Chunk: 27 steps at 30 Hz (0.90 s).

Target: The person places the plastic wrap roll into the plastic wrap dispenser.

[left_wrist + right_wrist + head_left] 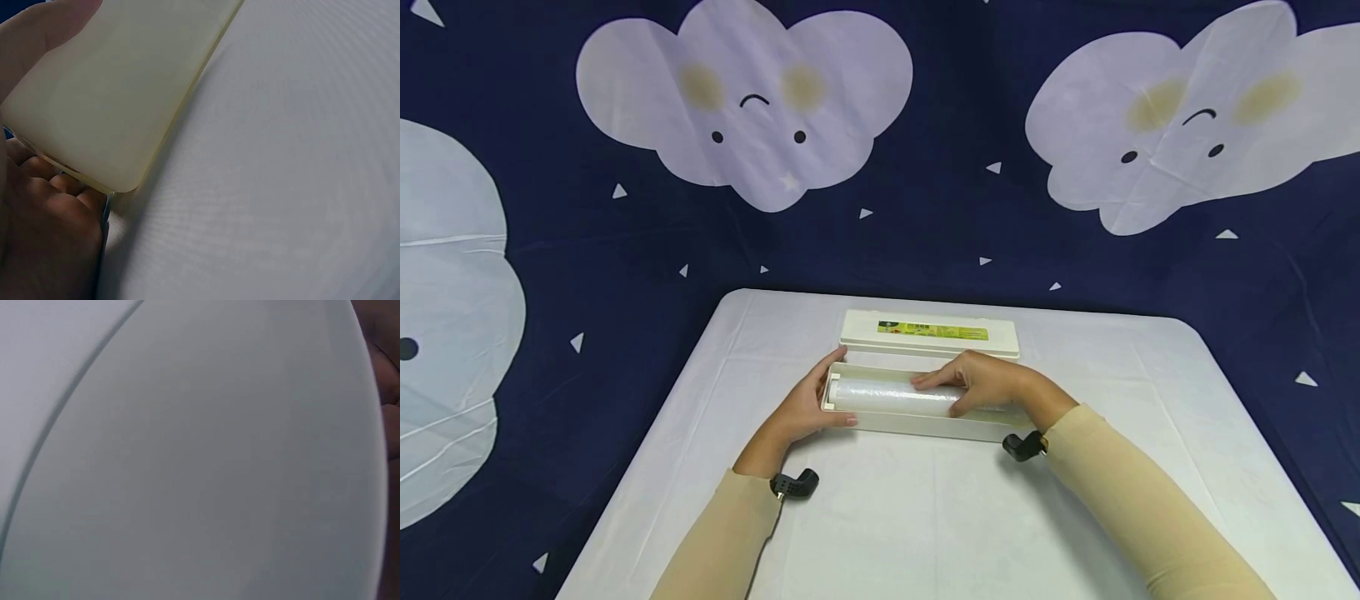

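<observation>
A long white box without its lid lies crosswise on the table, and a roll of cling film is inside it. At the box's left end my left hand grips it, thumb on the front wall and fingers behind. My right hand reaches in from the right and holds the roll between thumb and fingers. Close up in the left wrist view are the box's wall and the left palm. The box wall fills most of the right wrist view, hiding nearly all of that hand.
Behind the box lies its white lid, which bears a yellow-green label. Both stand on a table with a white cover. A dark blue curtain with cloud prints hangs beyond the table's far edge.
</observation>
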Tool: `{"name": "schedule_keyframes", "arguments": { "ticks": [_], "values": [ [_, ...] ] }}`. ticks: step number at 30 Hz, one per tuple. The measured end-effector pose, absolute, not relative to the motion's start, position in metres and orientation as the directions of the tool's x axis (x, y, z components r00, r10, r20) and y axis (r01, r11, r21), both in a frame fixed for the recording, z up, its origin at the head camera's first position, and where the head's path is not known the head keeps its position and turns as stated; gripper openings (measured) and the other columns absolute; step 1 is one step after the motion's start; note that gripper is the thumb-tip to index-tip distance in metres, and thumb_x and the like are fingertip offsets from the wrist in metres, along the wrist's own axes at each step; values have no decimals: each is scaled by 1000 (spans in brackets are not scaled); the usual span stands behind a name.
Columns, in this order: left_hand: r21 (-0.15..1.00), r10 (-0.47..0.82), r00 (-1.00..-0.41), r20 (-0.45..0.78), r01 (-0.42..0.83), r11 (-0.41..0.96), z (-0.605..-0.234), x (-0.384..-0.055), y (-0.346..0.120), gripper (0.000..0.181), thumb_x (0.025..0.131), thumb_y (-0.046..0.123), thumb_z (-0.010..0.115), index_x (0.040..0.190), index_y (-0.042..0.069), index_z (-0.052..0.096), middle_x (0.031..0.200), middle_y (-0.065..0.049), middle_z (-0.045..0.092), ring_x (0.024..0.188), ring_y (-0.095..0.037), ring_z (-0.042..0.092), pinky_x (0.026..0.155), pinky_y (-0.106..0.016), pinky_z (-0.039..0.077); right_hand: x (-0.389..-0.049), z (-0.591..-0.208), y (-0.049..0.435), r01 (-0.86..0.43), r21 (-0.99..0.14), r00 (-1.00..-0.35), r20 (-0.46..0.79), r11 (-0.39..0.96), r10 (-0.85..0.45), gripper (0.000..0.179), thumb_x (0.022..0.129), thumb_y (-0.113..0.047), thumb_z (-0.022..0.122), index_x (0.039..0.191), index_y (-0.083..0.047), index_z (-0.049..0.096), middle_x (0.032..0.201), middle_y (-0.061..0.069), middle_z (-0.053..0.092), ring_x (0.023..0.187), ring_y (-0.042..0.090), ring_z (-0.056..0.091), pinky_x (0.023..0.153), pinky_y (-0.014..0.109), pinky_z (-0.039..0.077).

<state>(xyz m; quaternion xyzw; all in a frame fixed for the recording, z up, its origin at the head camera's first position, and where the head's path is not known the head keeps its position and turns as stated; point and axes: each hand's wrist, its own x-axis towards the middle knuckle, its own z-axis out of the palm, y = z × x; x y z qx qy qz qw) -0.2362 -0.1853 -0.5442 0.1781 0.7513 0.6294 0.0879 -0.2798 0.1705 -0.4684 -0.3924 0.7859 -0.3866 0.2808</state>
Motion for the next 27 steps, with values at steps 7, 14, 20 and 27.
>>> {"name": "schedule_keyframes", "arguments": {
  "ticks": [7,14,20,27],
  "values": [
    [977,378,-921,94,157,142,-545,-236,-186,126,68,4,100,169,23,26,157,-16,45,130,-35,55,107,-50,47,-281,-470,172,-390,-840,-529,-130,377,-838,72,78,14,85,143,-15,68,149,-7,57,143,11,46,115,30,37],
    [976,377,-921,94,161,149,-545,-236,-186,125,68,5,100,169,23,26,156,-17,45,129,-35,55,106,-50,47,-282,-470,172,-387,-839,-530,-138,383,-837,71,80,11,85,143,-16,68,149,-7,57,143,12,45,115,27,36],
    [976,377,-921,97,163,147,-544,-236,-185,124,70,5,99,169,20,25,158,-18,43,131,-36,54,108,-50,46,-284,-471,172,-374,-841,-530,-153,392,-834,69,81,10,84,143,-16,68,149,-8,57,143,11,45,115,27,36],
    [977,379,-921,92,157,145,-544,-237,-185,124,70,5,99,169,19,25,161,-17,40,133,-37,53,109,-51,46,-283,-469,172,-356,-844,-539,-166,402,-826,69,82,11,83,143,-14,67,149,-7,57,144,11,44,115,27,36]
  ]
}}
